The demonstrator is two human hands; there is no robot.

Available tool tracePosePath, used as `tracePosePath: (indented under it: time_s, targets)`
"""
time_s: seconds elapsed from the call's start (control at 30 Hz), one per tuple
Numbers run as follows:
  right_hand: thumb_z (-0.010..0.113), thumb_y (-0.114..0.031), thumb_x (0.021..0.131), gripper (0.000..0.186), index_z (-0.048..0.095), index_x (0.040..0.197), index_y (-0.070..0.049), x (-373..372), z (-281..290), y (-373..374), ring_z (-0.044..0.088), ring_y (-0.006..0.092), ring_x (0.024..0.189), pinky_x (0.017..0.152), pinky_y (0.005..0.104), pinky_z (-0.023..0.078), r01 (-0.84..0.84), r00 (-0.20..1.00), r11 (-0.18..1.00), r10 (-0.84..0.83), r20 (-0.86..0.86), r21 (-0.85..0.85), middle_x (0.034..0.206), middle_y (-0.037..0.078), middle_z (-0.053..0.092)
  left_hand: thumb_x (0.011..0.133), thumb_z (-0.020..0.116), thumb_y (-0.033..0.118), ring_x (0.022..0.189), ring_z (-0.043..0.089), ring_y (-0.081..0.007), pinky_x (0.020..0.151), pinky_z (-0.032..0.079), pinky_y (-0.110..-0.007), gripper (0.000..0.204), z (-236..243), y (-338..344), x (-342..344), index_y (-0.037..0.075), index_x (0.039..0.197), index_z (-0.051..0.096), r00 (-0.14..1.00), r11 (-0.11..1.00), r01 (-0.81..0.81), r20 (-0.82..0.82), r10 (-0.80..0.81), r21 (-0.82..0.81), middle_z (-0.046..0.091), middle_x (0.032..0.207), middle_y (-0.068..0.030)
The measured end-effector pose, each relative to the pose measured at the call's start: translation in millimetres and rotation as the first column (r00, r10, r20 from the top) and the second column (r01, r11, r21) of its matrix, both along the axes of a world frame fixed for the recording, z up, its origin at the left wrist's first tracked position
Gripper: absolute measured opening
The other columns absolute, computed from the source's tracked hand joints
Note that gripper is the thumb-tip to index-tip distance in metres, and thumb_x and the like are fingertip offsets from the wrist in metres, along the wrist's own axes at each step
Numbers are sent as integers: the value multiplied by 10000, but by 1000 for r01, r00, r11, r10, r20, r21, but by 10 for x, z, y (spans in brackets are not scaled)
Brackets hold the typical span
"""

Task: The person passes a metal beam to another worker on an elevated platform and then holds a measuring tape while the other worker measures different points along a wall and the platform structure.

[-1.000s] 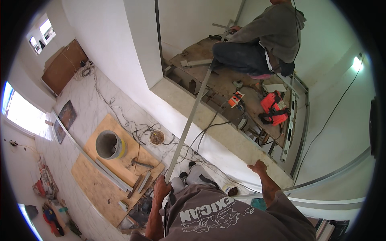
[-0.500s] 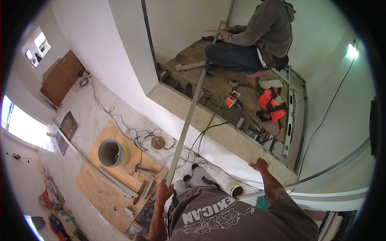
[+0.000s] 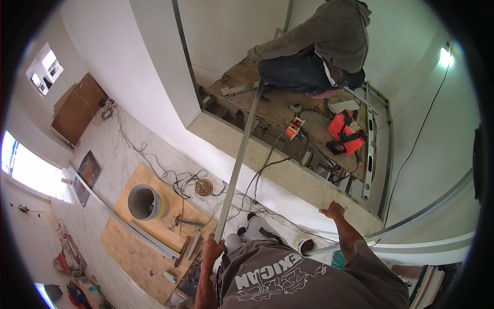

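Observation:
My left hand (image 3: 212,251) grips the lower end of a long grey metal channel (image 3: 238,166) that slants up to a raised wooden platform. On that platform (image 3: 278,110) crouches another person (image 3: 319,49) in a grey hoodie, whose hand is at the channel's upper end. My right hand (image 3: 332,211) rests flat on the pale ledge (image 3: 288,175) at the platform's edge and holds nothing.
A red tool bag (image 3: 346,133), an orange tool (image 3: 293,127) and a long spirit level (image 3: 368,149) lie on the platform. On the floor below are a plywood sheet (image 3: 154,226) with a grey bucket (image 3: 145,202), a hammer, metal offcuts and trailing cables.
The view has shifted slightly, so the platform and the other person sit higher. My left hand keeps its grip on the channel, my right hand stays on the ledge.

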State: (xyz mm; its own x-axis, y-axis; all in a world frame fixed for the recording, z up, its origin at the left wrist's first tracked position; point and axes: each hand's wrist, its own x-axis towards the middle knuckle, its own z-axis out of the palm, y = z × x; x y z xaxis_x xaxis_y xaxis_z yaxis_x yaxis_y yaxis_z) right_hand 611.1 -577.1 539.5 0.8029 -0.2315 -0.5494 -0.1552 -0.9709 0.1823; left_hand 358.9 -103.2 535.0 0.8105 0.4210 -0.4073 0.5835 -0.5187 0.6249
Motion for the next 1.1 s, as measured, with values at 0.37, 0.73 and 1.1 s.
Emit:
tracePosePath:
  time_s: [0.37,0.73,1.1]
  targets:
    - [700,-631,670,933,463,1275,38,5,4,-3,612,272,1057,851,364,502,10,1000,1000,-10,-8,0,1142,157,624,769,681,258,951,585,-461,783,460,-484,456,5,1,8,-45,1062,507,1000,1000,-14,13,14,-13,604,964,-314]
    - [688,-643,673,1025,373,1350,59,11,-22,-10,609,270,1065,851,360,501,0,1000,1000,0,-15,-12,1159,164,616,767,675,264,957,583,-459,794,463,-489,500,-12,5,-1,-47,1114,494,1000,1000,7,-4,-7,-2,603,977,-314]
    - [692,-642,667,1036,367,1350,66,14,-41,-28,607,270,1070,851,360,502,-16,1000,1000,16,-9,-15,1165,171,613,755,690,261,892,599,-466,744,473,-496,472,17,2,2,-35,1074,510,1000,1000,-10,14,10,1,616,893,-317]
